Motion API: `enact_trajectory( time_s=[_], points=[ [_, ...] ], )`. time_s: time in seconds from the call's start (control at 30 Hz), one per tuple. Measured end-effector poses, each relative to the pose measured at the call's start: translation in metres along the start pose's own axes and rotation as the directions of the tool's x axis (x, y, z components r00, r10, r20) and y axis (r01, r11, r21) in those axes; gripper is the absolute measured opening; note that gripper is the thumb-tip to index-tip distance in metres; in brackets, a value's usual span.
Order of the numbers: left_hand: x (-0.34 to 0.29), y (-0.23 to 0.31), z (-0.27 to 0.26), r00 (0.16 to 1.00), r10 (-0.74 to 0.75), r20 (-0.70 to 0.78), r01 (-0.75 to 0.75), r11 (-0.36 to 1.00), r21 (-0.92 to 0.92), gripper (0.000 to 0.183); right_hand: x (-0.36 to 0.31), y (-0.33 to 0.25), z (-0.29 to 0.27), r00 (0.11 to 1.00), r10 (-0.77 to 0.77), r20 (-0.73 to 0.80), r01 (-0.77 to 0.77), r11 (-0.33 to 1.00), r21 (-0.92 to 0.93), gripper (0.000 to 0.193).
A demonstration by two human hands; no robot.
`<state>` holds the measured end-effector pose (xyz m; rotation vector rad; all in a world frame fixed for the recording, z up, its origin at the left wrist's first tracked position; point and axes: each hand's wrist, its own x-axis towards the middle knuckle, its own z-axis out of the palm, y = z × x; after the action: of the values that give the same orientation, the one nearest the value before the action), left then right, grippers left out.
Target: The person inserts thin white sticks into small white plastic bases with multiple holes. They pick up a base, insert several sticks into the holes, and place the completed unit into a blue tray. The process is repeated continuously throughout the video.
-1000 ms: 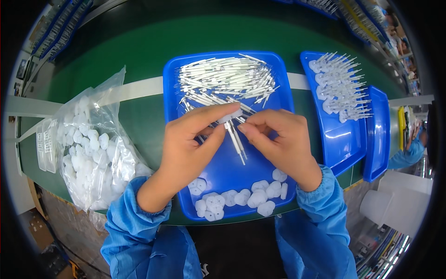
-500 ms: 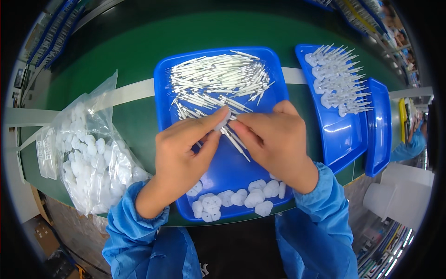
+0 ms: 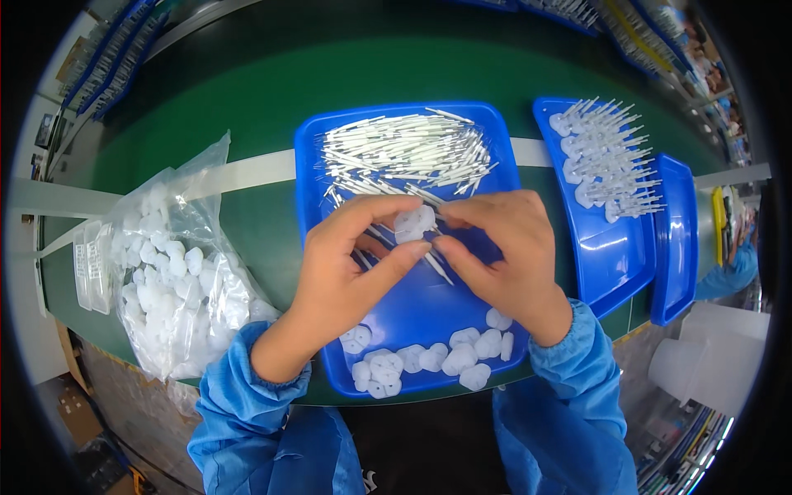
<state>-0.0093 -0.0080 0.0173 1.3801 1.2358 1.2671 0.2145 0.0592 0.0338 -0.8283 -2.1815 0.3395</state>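
Observation:
My left hand [image 3: 334, 260] pinches a translucent white, petal-edged plastic disc [image 3: 414, 223] between thumb and forefinger, its broad face turned up. Close against the disc's right side, my right hand [image 3: 516, 256] is closed on what looks like a thin rod, mostly hidden by the fingers. Both hands are above a blue tray [image 3: 421, 313]. A heap of thin white rods with metal ends [image 3: 404, 153] fills the tray's far half, and a few stick out beneath my hands. Along the near edge lie several loose white discs [image 3: 459, 358].
Left of the tray, a clear plastic bag [image 3: 181, 289] full of white discs lies on the green table [image 3: 256, 223]. At right, another blue tray [image 3: 615, 264] holds rows of discs with rods standing in them [image 3: 606, 157]. A narrower blue tray [image 3: 676, 247] sits beside it.
The disc has turned from nearly edge-on to showing its broad face. Both hands remain close together around it. The whole scene has shifted slightly right and down in view.

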Motion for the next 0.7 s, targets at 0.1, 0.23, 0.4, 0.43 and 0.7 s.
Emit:
enact_trajectory(
  time_s=[0.1,0.23,0.4,0.43,0.7],
  points=[
    [0.0012,0.0016,-0.0003,0.996,0.080,-0.034,-0.078,0.994,0.071,0.050,-0.0021,0.0026,-0.0062,0.995,-0.099,0.009,0.099,0.994,-0.054,0.041],
    [0.0014,-0.0003,-0.0007,0.991,0.130,-0.019,-0.126,0.985,0.118,0.051,-0.0028,-0.0024,-0.0054,0.977,-0.199,0.074,0.208,0.967,-0.146,0.052],
    [0.0008,0.0004,-0.0002,0.993,0.116,0.001,-0.116,0.992,0.047,0.054,-0.0058,0.0029,-0.0018,0.986,-0.158,0.049,0.161,0.985,-0.060,0.053],
    [0.0010,0.0005,0.0000,0.993,0.120,0.011,-0.121,0.992,0.033,0.054,-0.0061,0.0030,-0.0018,0.989,-0.142,0.049,0.143,0.989,-0.028,0.052],
    [0.0014,0.0012,-0.0006,0.988,0.150,0.044,-0.151,0.988,0.026,0.056,-0.0062,0.0035,-0.0033,0.995,-0.070,0.077,0.060,0.991,0.120,0.051]
  ],
)
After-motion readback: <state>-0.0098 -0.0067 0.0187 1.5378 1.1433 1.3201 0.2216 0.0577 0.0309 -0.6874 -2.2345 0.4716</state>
